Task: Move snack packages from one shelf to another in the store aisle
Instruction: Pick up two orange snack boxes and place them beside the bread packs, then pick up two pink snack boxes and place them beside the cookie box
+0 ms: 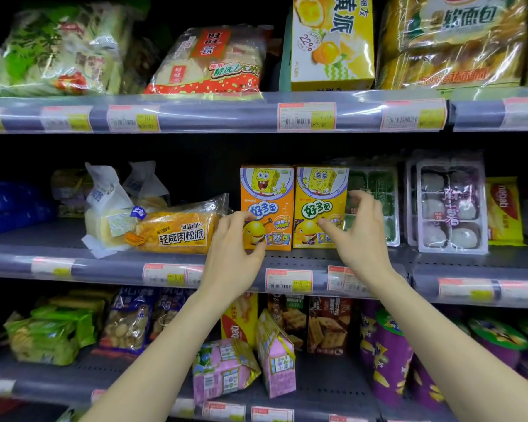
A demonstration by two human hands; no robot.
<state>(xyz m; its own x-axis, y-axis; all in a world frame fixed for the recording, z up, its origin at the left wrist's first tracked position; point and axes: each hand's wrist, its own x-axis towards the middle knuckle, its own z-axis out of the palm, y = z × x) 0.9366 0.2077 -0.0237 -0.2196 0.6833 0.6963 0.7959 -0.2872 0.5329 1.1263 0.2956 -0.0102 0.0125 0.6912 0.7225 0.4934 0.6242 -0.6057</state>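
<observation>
Middle shelf [287,259]: two 好多鱼 boxes, orange [265,196] and yellow [319,202] — your left hand [232,251] and right hand [360,236] reach in, fingers spread, gripping nothing.

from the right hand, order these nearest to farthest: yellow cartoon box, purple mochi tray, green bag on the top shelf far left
1. yellow cartoon box: right at the right hand, middle shelf.
2. purple mochi tray: to the hand's right, same shelf.
3. green bag: top shelf, far left.
</observation>
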